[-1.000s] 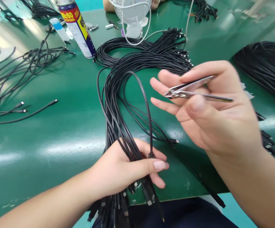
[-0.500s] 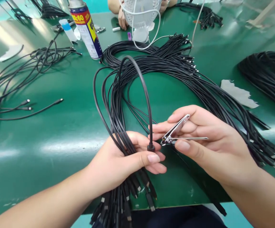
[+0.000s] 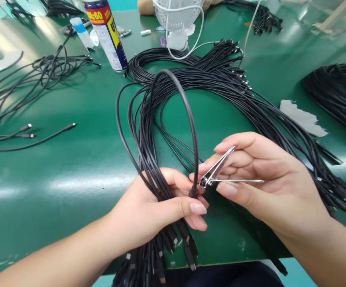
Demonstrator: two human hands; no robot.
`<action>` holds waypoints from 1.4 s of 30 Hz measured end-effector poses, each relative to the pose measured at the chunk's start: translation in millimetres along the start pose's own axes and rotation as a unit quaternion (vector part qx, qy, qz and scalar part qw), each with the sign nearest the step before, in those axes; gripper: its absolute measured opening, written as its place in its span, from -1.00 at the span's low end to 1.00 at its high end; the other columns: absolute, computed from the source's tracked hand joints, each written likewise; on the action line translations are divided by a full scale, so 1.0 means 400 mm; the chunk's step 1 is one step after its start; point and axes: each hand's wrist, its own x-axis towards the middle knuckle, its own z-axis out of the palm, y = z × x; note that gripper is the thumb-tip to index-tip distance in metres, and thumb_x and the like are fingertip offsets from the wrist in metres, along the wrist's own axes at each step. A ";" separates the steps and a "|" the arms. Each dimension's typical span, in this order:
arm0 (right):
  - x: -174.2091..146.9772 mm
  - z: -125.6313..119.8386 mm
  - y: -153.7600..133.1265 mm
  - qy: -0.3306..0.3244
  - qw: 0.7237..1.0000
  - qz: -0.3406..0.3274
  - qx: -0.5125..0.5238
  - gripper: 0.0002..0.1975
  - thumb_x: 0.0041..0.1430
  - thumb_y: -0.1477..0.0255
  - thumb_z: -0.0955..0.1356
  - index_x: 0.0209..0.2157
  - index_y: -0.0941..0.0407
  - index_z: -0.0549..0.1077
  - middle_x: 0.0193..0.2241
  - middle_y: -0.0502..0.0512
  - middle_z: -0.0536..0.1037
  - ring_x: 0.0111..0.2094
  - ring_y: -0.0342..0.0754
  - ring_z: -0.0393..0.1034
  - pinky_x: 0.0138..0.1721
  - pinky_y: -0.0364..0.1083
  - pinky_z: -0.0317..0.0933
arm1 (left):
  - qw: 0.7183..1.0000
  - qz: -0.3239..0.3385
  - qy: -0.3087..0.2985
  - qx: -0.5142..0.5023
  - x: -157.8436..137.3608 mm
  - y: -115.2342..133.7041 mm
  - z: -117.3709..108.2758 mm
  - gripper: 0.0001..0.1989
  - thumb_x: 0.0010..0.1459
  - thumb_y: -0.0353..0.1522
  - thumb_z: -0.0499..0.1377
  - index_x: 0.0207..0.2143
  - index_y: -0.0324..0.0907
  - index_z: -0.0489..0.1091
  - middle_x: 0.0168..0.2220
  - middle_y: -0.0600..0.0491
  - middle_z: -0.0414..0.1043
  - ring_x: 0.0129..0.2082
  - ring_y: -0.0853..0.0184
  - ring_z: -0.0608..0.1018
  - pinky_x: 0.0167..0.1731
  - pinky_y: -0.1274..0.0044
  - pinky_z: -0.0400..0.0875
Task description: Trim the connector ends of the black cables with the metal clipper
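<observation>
My left hand (image 3: 167, 203) is closed around a bundle of black cables (image 3: 149, 155). Its thumb and fingers pinch the connector end of one cable (image 3: 193, 193), whose cord arches up and back over the bundle. My right hand (image 3: 259, 179) grips a silver nail clipper (image 3: 217, 169) with its lever spread. The clipper's jaws are right at the cord just above that connector; whether they touch it I cannot tell. Below my left hand, several plugs (image 3: 158, 259) hang past the table's front edge.
A large coil of black cables (image 3: 209, 75) lies across the green table (image 3: 86, 167). Behind it stand a spray can (image 3: 110, 40) and a white fan (image 3: 177, 20). Loose cables (image 3: 50, 75) lie left, another cable bundle (image 3: 337, 91) right. Someone's arm (image 3: 146, 7) shows behind the fan.
The clipper's jaws have moved left and slightly down, up to the cord. The pinched connector has shifted a little right and down. The other person's fingers beside the fan have left view.
</observation>
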 end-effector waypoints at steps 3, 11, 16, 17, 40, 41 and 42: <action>0.001 0.003 0.002 -0.018 1.000 -0.005 0.004 -0.68 0.11 0.68 0.47 -0.23 -0.03 0.48 -0.28 -0.12 0.72 -0.30 -0.17 0.66 -0.23 -0.27 0.54 | 1.000 -0.003 -0.003 0.011 -0.002 -0.001 0.000 -0.78 -0.10 -0.49 0.50 -0.48 -0.27 0.50 -0.49 0.11 0.63 -0.56 0.46 0.66 -0.47 0.70 0.55; 0.003 -0.007 0.001 -0.028 0.999 0.011 -0.012 -0.68 0.06 0.69 0.46 -0.31 -0.01 0.41 -0.32 -0.12 0.72 -0.35 -0.12 0.67 -0.29 -0.22 0.57 | 0.999 -0.012 -0.012 0.029 -0.004 -0.002 -0.003 -0.82 -0.02 -0.48 0.46 -0.50 -0.24 0.49 -0.48 0.11 0.62 -0.55 0.44 0.65 -0.47 0.67 0.54; 0.003 -0.005 -0.001 -0.036 0.999 0.003 -0.021 -0.68 0.05 0.70 0.44 -0.33 -0.01 0.40 -0.32 -0.14 0.72 -0.41 -0.13 0.66 -0.32 -0.22 0.57 | 0.999 -0.008 -0.016 0.028 -0.001 -0.004 -0.006 -0.85 0.01 -0.54 0.41 -0.50 -0.24 0.51 -0.47 0.11 0.63 -0.56 0.44 0.65 -0.47 0.66 0.56; 0.004 -0.005 -0.001 -0.035 0.999 0.002 -0.024 -0.67 0.04 0.72 0.44 -0.34 -0.01 0.40 -0.32 -0.14 0.72 -0.40 -0.13 0.67 -0.31 -0.22 0.58 | 0.999 -0.008 -0.016 0.027 0.000 -0.005 -0.006 -0.86 0.01 -0.55 0.41 -0.50 -0.24 0.52 -0.47 0.11 0.63 -0.56 0.43 0.65 -0.47 0.66 0.56; 0.008 -0.006 -0.002 -0.036 0.998 -0.014 -0.039 -0.66 0.00 0.73 0.46 -0.35 -0.01 0.43 -0.33 -0.18 0.72 -0.39 -0.17 0.66 -0.26 -0.27 0.56 | 0.999 -0.009 -0.023 0.025 0.000 -0.003 -0.008 -0.83 0.00 -0.49 0.45 -0.49 -0.25 0.50 -0.50 0.10 0.63 -0.56 0.45 0.65 -0.46 0.68 0.54; 0.007 -0.006 -0.002 -0.033 0.999 -0.011 -0.039 -0.66 0.00 0.73 0.46 -0.35 -0.01 0.43 -0.33 -0.17 0.72 -0.39 -0.16 0.67 -0.26 -0.27 0.56 | 0.999 -0.010 -0.023 0.026 0.000 -0.004 -0.008 -0.83 0.00 -0.49 0.45 -0.49 -0.25 0.51 -0.50 0.10 0.63 -0.55 0.45 0.65 -0.46 0.68 0.54; 0.007 -0.006 -0.002 -0.030 0.999 -0.008 -0.041 -0.67 0.00 0.72 0.46 -0.36 -0.01 0.43 -0.33 -0.17 0.72 -0.38 -0.15 0.67 -0.27 -0.27 0.56 | 0.999 -0.010 -0.023 0.026 0.000 -0.004 -0.008 -0.84 0.00 -0.50 0.45 -0.49 -0.26 0.51 -0.50 0.10 0.64 -0.55 0.45 0.65 -0.45 0.68 0.55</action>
